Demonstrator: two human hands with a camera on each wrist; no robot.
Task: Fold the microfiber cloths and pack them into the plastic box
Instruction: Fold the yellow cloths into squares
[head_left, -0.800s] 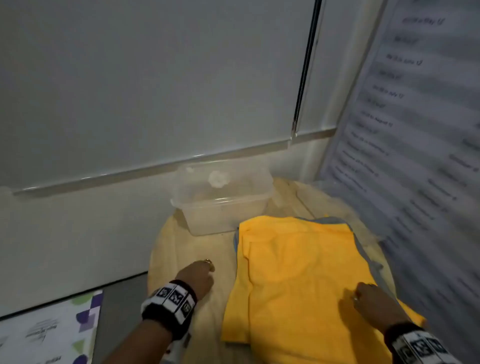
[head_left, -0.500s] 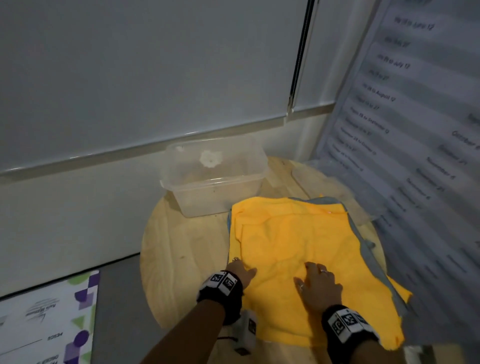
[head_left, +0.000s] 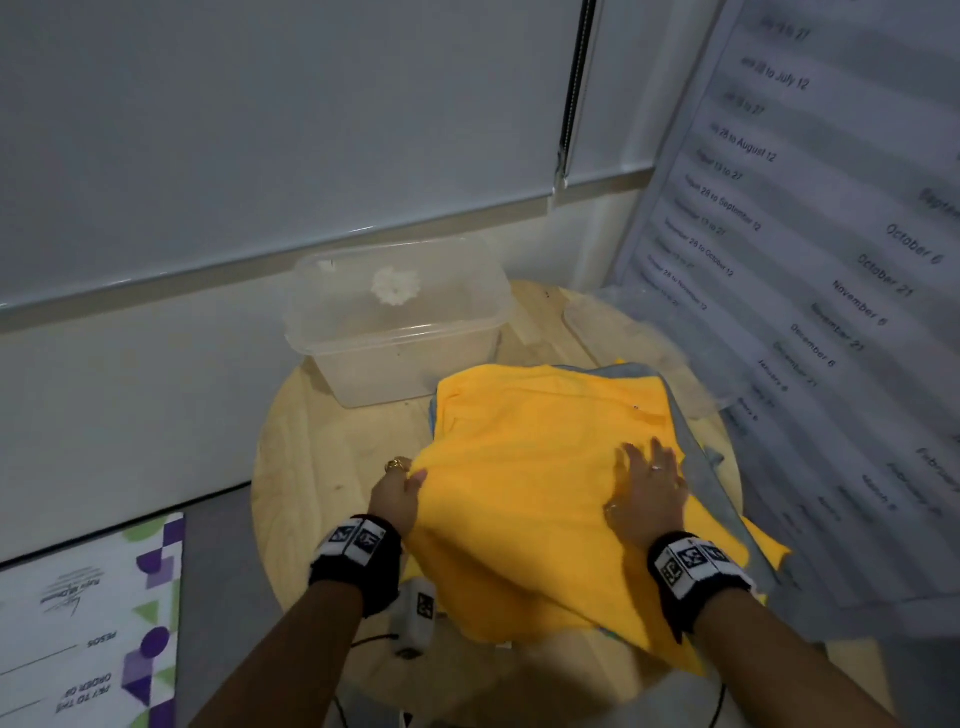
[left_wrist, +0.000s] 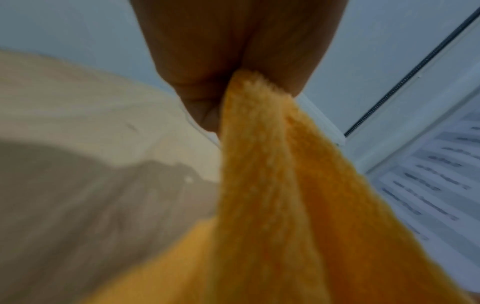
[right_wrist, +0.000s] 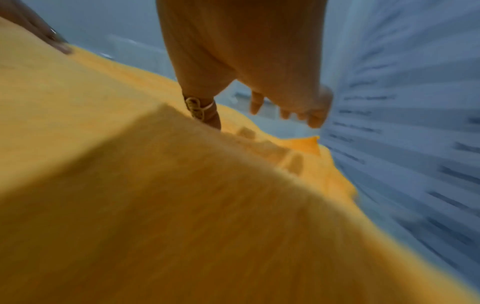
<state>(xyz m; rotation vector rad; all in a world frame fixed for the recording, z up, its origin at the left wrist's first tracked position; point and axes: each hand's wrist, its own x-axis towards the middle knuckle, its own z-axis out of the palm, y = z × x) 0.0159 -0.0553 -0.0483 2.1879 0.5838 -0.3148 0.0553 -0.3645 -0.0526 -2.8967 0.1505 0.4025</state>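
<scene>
A yellow microfiber cloth (head_left: 524, 467) lies on top of a grey cloth (head_left: 691, 441) on the round wooden table (head_left: 322, 467). My left hand (head_left: 397, 491) pinches the yellow cloth's left edge and lifts it off the table; the left wrist view shows the cloth (left_wrist: 272, 185) gripped between thumb and fingers. Flat on the middle of the yellow cloth rests my right hand (head_left: 649, 488), fingers spread; in the right wrist view it (right_wrist: 262, 98) hovers just over the cloth (right_wrist: 155, 195). An empty clear plastic box (head_left: 400, 322) stands behind the cloths.
A whiteboard-like wall panel rises behind the table. A printed schedule sheet (head_left: 810, 270) leans at the right, close to the cloths. A small white device (head_left: 415, 613) on a cable lies at the table's near edge. A printed paper (head_left: 88, 623) lies low at the left.
My left hand has taken hold of the yellow cloth's left edge and raised it. My right hand moved from the cloth's near right corner to its middle. The view tilted down.
</scene>
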